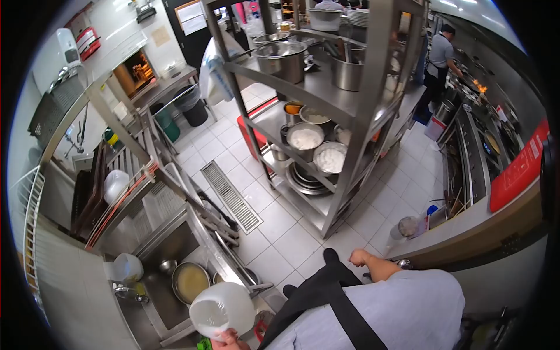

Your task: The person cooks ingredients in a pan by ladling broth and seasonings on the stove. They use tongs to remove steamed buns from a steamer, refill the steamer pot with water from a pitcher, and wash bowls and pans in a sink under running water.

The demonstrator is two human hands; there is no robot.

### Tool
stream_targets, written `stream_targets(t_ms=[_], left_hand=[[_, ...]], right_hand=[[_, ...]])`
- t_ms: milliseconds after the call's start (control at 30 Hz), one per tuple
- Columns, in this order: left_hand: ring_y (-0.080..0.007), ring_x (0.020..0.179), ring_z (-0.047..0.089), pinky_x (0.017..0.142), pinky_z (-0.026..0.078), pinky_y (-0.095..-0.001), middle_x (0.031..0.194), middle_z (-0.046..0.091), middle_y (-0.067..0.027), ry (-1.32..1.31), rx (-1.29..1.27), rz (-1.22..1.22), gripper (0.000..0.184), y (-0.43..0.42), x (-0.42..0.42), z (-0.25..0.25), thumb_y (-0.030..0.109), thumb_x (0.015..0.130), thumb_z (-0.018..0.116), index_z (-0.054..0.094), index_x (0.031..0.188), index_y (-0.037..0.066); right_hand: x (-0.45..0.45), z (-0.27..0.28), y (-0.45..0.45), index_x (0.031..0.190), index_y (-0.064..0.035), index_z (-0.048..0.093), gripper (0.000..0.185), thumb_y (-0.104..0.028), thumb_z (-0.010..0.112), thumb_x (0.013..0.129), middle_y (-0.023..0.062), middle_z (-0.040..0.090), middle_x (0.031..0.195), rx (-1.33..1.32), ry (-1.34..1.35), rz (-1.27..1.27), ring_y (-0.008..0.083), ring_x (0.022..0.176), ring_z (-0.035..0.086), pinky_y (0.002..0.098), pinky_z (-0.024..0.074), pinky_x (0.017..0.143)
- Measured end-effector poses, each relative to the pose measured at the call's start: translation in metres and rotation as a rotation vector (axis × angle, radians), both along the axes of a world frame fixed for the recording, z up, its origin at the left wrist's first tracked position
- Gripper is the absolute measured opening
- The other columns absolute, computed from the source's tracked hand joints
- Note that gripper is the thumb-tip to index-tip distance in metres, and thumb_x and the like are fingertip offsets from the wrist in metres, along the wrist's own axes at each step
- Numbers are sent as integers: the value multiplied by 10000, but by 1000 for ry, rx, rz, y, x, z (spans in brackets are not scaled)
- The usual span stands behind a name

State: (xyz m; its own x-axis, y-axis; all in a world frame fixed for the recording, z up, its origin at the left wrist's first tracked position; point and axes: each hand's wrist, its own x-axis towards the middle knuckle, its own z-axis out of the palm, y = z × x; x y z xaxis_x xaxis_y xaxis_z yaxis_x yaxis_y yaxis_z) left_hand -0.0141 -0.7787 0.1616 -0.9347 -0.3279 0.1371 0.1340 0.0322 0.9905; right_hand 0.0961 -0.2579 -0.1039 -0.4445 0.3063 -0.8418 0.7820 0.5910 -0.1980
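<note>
At the bottom of the view, my left hand (229, 340) grips a white translucent plastic container (217, 309) by its near edge, beside the sink's front rim. The container is tilted, and I cannot tell whether anything is in it. My right hand (360, 257) hangs at my right side with its fingers curled in, nothing visible in it. In the steel sink (166, 297), left of the container, sit a round pan (191, 282) of cloudy yellowish liquid, a small metal bowl (168, 266) and a white plastic jug (128, 267) near the tap (129, 293).
A steel rack (344, 169) ahead carries pots and bowls of white food (306, 139). A floor drain (232, 195) runs between rack and sink. At the far right a co-worker (438, 61) stands by a stove with flames (479, 86). A clear bucket (408, 226) stands right.
</note>
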Motion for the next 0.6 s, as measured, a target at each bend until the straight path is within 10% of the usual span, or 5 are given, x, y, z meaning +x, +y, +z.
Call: stream_targets(t_ms=[167, 300, 600], left_hand=[[-131, 616, 588, 566, 465, -251, 728, 631, -67, -33, 141, -523, 250, 138, -12, 42, 159, 813, 697, 595, 926, -39], [-87, 670, 565, 598, 442, -229, 765, 632, -28, 11, 78, -899, 312, 253, -19, 46, 185, 807, 723, 615, 962, -63], [-47, 685, 511, 609, 412, -214, 806, 611, 9, -126, 105, -1511, 280, 538, 21, 59, 180, 839, 704, 631, 999, -38]], right_hand=[[61, 9, 24, 820, -58, 722, 367, -369, 561, 927, 93, 695, 712, -13, 43, -167, 189, 539, 643, 352, 545, 526], [131, -8, 69, 969, -80, 723, 334, -380, 637, 852, 139, 717, 920, 168, 279, -208, 318, 883, 681, 410, 534, 815], [206, 154, 178, 1046, -44, 689, 345, -331, 593, 882, 212, 683, 987, 325, 518, -722, 387, 981, 638, 446, 501, 857]])
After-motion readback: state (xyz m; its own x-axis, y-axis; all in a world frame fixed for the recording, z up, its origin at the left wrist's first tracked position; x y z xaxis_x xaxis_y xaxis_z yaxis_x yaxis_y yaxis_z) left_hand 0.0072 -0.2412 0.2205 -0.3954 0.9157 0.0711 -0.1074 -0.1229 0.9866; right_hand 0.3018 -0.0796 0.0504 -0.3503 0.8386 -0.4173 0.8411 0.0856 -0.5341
